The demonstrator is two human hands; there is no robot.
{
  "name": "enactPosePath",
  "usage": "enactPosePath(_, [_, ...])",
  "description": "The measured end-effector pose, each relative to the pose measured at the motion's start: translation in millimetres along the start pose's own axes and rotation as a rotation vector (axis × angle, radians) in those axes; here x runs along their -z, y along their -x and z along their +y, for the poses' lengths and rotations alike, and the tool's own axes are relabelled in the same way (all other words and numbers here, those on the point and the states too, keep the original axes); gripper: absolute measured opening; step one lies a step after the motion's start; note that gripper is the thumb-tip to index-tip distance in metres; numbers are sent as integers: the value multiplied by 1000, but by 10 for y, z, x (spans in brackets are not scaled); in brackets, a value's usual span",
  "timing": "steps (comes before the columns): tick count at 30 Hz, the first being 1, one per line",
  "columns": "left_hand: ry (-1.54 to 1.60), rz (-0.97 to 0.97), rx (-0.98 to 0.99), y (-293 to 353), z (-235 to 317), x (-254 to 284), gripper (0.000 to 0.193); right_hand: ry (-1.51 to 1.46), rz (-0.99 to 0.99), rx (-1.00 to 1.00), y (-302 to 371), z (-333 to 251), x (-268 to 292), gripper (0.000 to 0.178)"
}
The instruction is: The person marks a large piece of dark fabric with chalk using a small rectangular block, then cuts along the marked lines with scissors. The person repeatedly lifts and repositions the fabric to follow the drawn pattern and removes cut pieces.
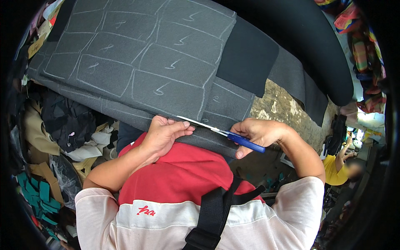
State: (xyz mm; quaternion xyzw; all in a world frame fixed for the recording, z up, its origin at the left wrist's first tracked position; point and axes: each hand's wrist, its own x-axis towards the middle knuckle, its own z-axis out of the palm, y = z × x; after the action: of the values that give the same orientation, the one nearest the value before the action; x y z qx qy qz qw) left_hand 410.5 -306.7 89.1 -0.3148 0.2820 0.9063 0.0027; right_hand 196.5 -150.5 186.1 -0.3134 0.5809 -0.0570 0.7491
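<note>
A thick stack of dark grey fabric (175, 62) lies before me, its top marked with chalk outlines and handwritten figures. My right hand (266, 132) is closed around the blue handles of a pair of scissors (248, 142). The blades point left along the near edge of the fabric, with the tip close to my left hand. My left hand (160, 135) is closed, pinching the fabric's near edge between thumb and fingers. Part of the lower blade is hard to make out against the dark cloth.
A smooth black piece (246, 58) lies on the worn tabletop (277, 100) at the right. Behind it stretches a large black roll (321, 46). Fabric scraps (66, 121) and teal offcuts (37, 196) crowd the left. A person in yellow (335, 171) is at the far right.
</note>
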Motion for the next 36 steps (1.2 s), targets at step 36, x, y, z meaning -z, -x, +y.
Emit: enactPosePath(36, [-68, -116, 28, -70, -85, 66, 15, -38, 251, 123, -533, -275, -121, 46])
